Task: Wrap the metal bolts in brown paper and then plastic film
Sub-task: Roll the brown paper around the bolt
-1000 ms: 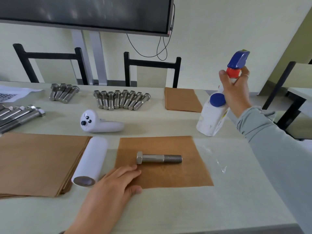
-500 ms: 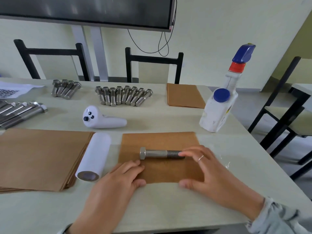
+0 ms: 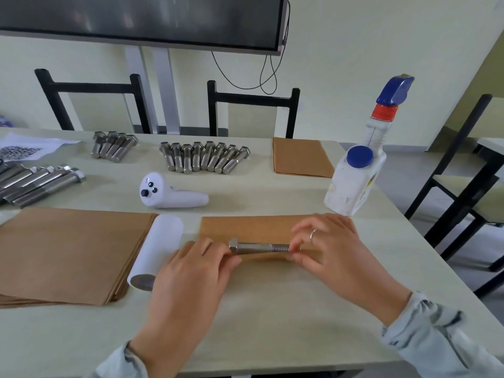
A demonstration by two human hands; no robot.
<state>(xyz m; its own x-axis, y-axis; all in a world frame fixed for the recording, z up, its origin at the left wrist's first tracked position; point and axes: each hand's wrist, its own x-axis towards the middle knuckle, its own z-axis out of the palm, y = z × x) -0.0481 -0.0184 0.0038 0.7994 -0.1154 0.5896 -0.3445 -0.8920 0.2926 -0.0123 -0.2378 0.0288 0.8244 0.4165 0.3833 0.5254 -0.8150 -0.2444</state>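
Note:
A steel bolt lies crosswise on a brown paper sheet near the table's front. The sheet's near edge is folded up against the bolt. My left hand pinches the paper at the bolt's hex head. At the threaded end, my right hand pinches the paper and the bolt's tip. A white roll of plastic film lies just left of the sheet, touching my left hand's side.
A stack of brown paper lies at left. Behind are rows of bolts, a white controller, more brown paper and a spray bottle. The table's right edge is close by.
My right hand let go of the spray bottle and came down to the bolt's threaded end. Both hands have lifted the paper's near edge up against the bolt.

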